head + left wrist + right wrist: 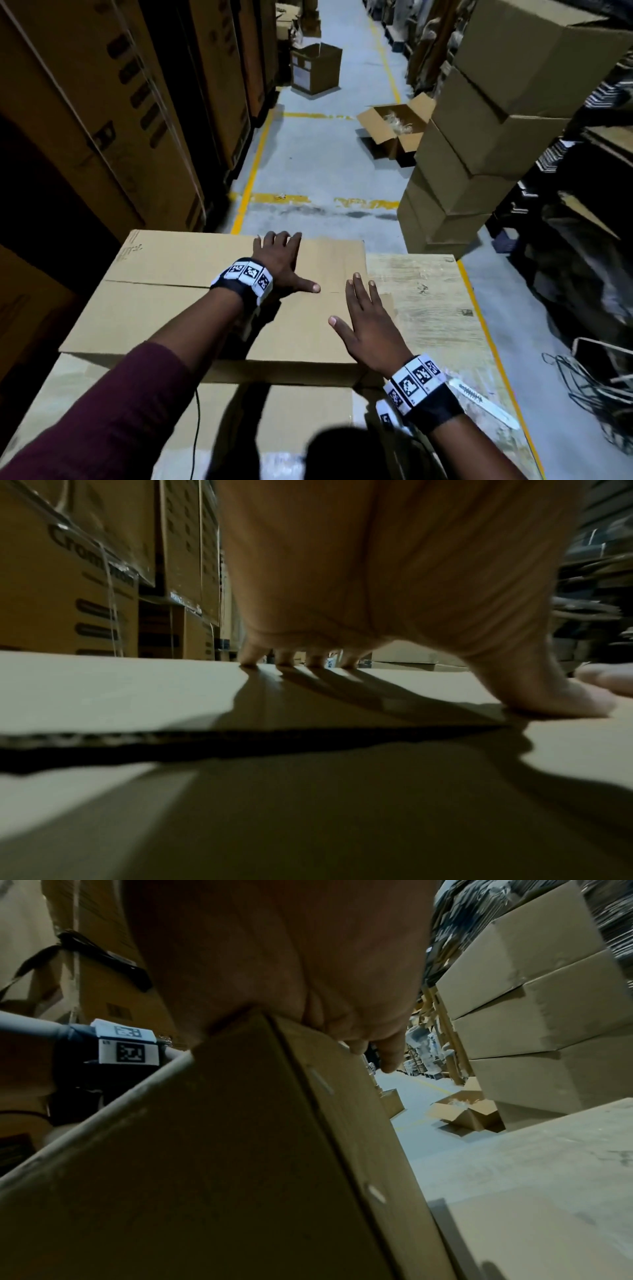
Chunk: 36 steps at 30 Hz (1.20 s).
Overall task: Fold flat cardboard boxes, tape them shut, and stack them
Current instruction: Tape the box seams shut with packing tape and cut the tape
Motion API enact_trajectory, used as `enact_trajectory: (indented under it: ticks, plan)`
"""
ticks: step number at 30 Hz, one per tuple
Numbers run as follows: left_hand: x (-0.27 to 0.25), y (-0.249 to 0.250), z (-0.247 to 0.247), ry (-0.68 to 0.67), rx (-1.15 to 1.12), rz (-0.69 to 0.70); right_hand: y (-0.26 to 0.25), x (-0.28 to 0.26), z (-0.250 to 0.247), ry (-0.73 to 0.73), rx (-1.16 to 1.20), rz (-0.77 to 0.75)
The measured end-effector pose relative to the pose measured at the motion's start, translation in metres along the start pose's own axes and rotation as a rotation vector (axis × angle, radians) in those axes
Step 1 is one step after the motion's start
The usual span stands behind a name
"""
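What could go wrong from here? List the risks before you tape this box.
1. The flaps meet at a seam with no tape showing; only the left hand and right hand press them flat, so they may spring up if released.
2. The box overhangs the near left edge of the table and could tip under pressure.
3. No tape roll is visible; fetching one likely means lifting a hand.

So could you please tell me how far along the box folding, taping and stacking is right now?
Done: a stack of plain brown closed boxes stands by the aisle. In hand: the left hand and right hand press flat on the brown cardboard box on the worktable, flaps folded down. Left: no tape shows along its seam, so taping and stacking remain.
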<state>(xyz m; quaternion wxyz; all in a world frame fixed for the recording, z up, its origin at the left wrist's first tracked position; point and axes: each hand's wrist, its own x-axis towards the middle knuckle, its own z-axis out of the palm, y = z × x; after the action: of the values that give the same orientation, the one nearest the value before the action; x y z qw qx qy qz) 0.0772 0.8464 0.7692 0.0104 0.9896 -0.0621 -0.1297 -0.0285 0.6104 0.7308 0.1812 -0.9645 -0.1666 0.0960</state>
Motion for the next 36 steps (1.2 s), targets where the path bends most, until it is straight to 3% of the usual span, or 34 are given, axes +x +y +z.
enact_trajectory:
  ticks: [6, 10, 17, 20, 22, 25, 27, 29, 31, 36]
  plan:
    - [-0.017, -0.004, 0.017, -0.137, -0.033, -0.061, -0.019, -0.003, 0.012, 0.03, -0.059, 0.124]
    - [-0.017, 0.0, 0.017, -0.132, -0.021, -0.046, -0.03, -0.001, 0.005, 0.003, -0.096, 0.213]
    - [-0.041, 0.005, -0.001, -0.195, -0.016, 0.249, -0.032, -0.006, 0.001, 0.021, 0.03, 0.234]
    - [-0.055, 0.023, -0.005, -0.094, -0.065, 0.345, -0.022, -0.016, -0.007, 0.073, 0.298, 0.197]
    - [-0.064, 0.044, -0.002, 0.006, -0.169, 0.405, -0.006, -0.03, -0.01, 0.224, 0.435, 0.216]
    - [-0.082, 0.084, 0.006, 0.122, -0.4, 0.542, 0.035, -0.059, 0.002, 0.42, 0.384, 0.388]
    - [-0.098, 0.118, 0.013, 0.232, -0.539, 0.657, 0.07, -0.084, 0.016, 0.297, 0.259, 0.623]
    - [-0.115, 0.153, 0.023, 0.284, -0.638, 0.728, 0.099, -0.11, 0.032, 0.018, 0.177, 0.821]
    - [-0.128, 0.185, 0.039, 0.172, -0.666, 0.714, 0.117, -0.131, 0.048, -0.14, 0.183, 0.873]
    - [-0.129, 0.229, 0.117, -0.165, -0.576, 0.459, 0.133, -0.149, 0.067, -0.15, 0.321, 0.81]
